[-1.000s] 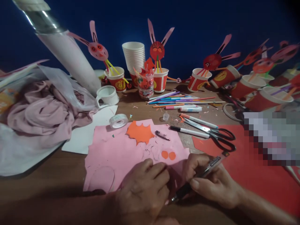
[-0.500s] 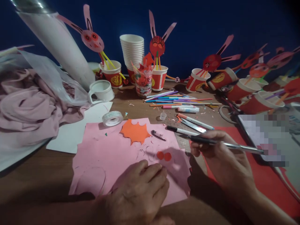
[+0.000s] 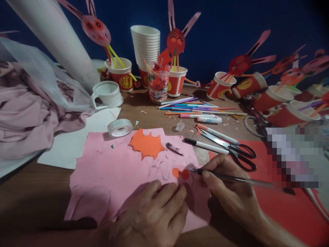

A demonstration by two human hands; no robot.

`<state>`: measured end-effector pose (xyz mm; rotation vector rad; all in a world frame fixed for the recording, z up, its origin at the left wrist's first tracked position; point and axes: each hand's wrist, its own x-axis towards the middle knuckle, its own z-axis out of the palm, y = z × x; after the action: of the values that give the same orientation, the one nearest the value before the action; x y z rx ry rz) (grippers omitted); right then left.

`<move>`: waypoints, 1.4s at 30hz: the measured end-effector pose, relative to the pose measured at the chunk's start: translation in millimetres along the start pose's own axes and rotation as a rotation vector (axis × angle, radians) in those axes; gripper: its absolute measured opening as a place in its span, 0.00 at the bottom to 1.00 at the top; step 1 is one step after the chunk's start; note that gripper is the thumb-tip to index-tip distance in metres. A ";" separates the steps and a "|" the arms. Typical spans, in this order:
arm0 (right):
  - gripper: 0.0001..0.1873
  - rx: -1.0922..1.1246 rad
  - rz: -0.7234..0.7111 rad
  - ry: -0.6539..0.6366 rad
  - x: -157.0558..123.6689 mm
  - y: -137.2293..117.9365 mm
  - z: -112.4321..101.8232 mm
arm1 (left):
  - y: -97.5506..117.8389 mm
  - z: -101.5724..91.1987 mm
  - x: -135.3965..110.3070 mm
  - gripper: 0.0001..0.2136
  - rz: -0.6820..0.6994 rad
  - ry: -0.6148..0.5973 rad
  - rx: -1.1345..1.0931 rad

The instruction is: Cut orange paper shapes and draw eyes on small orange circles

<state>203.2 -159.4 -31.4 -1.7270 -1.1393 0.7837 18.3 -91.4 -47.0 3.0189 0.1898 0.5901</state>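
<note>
My right hand (image 3: 226, 187) grips a dark-barrelled pen (image 3: 239, 177) with its tip just beside two small orange paper circles (image 3: 185, 174). The circles lie side by side on a pink paper sheet (image 3: 102, 164). My left hand (image 3: 154, 212) rests open, fingers lying flat on the sheet just below the circles. Faint pen marks run over the paper above my left fingers. A spiky orange paper cutout (image 3: 147, 144) lies at the sheet's upper edge, with a pen cap (image 3: 175, 149) to its right.
Scissors (image 3: 240, 154) and markers (image 3: 205, 145) lie right of the sheet, by red paper (image 3: 280, 209). Behind are a tape roll (image 3: 120, 127), a white mug (image 3: 108, 94), coloured sticks (image 3: 190, 106), stacked cups (image 3: 145, 44) and cups holding paper rabbit figures (image 3: 176, 82). Bunched cloth (image 3: 28, 120) lies left.
My right hand has moved left and down, bringing the pen tip to the orange circles and uncovering the scissors' handles. My left hand stays on the paper. The view has shifted slightly.
</note>
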 end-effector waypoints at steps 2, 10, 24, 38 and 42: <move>0.03 -0.054 -0.002 -0.016 0.6 1.6 0.1 | -0.3 1.2 0.1 0.20 0.012 0.002 -0.007; 0.05 -0.139 -0.075 -0.087 0.8 0.4 3.7 | 0.9 7.2 0.0 0.11 -0.005 0.044 0.000; 0.04 -0.215 -0.041 -0.124 1.8 -1.2 3.1 | 3.7 14.1 -2.8 0.11 -0.032 0.098 0.004; 0.05 -0.285 -0.119 -0.024 7.0 -7.6 10.8 | 2.0 7.6 -1.2 0.10 -0.019 0.030 -0.017; 0.05 -0.285 -0.120 -0.039 5.4 -3.5 10.3 | 1.3 9.2 -2.5 0.10 0.012 0.035 -0.004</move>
<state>195.1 -150.4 -32.4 -1.8606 -1.4223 0.6053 19.7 -93.4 -56.3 3.0096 0.1714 0.6443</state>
